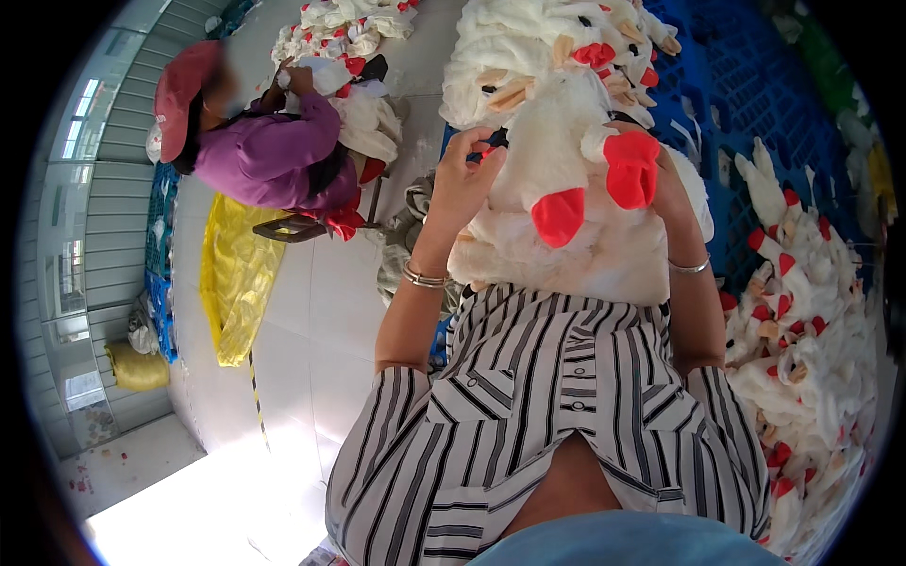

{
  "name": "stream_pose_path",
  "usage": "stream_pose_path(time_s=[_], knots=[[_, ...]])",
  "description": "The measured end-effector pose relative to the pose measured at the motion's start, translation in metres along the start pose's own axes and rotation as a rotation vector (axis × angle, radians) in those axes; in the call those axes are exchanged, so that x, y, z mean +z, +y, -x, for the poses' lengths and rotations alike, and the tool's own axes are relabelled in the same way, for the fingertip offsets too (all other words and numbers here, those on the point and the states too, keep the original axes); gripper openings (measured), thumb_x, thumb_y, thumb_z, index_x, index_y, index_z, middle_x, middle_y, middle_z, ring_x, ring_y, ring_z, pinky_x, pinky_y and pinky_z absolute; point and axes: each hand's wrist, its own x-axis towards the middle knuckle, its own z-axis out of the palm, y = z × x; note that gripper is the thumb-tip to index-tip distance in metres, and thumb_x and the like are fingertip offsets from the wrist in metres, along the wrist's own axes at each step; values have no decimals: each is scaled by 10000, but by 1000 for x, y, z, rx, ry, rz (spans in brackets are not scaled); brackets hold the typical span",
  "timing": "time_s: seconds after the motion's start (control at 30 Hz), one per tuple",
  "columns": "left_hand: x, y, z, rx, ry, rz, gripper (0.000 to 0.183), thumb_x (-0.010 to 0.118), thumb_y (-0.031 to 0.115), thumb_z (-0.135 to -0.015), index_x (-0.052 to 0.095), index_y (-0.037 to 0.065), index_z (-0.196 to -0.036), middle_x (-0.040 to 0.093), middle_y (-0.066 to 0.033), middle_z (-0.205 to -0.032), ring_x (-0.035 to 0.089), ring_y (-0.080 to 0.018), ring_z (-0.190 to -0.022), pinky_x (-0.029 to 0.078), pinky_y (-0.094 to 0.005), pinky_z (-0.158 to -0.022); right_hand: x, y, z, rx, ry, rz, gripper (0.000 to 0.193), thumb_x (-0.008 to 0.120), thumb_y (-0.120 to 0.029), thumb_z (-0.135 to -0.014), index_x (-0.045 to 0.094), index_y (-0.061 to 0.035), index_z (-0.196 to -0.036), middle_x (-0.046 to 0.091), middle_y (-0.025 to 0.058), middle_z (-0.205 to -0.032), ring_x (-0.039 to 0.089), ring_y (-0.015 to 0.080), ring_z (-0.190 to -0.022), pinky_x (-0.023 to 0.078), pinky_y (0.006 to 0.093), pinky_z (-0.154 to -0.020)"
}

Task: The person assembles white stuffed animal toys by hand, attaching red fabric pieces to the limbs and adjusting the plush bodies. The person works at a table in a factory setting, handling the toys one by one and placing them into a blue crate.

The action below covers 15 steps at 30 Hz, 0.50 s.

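A white plush toy skin (pixel 547 141) with red feet lies in front of me on a pile of similar furry pieces. My left hand (pixel 462 174) is at its left side, thumb and forefinger closed around a small black part (pixel 494 141) with a bit of red beside it. My right hand (pixel 672 193) grips the toy's right side behind a red foot (pixel 630 170); that foot hides some of its fingers. Another red foot (pixel 559 217) hangs toward me between the hands. Under it, a pale furry piece (pixel 566 259) rests against my striped shirt.
More plush skins (pixel 510 47) are heaped just beyond my hands, and a large pile (pixel 802 358) lies at the right. Blue plastic pallets (pixel 727 75) stand behind. At left, a co-worker in purple (pixel 264 156) handles similar pieces near a yellow sheet (pixel 236 283) on the floor.
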Motion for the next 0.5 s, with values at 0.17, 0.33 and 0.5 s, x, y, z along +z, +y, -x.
stream_pose_path(time_s=[0.17, 0.33, 0.5], knots=[[6, 35, 63, 337, -189, -134, 663, 764, 202, -768, 462, 13, -1327, 487, -142, -1350, 481, -281, -1225, 433, -402, -975, 13, -34, 20, -162, -43, 26, 506, 651, -309, -871, 531, -12, -1262, 554, 73, -1230, 535, 178, -1135, 431, 317, -978], [66, 36, 69, 316, -193, -375, 779, 790, 278, -727, 410, 4, -1349, 424, -231, -1398, 403, -411, -1296, 377, -483, -1054, 47, -43, 33, -107, -12, 441, 599, 675, -110, -768, 464, -7, -1320, 548, 163, -1271, 568, 310, -1128, 439, 348, -987], [81, 9, 37, 290, -191, -447, 544, 714, 255, -793, 518, -10, -1226, 499, -231, -1311, 535, -358, -1151, 468, -412, -938, 40, -27, 35, -91, 21, 488, 395, 572, -12, -782, 562, 10, -1175, 623, 193, -1080, 616, 336, -974, 485, 340, -875]])
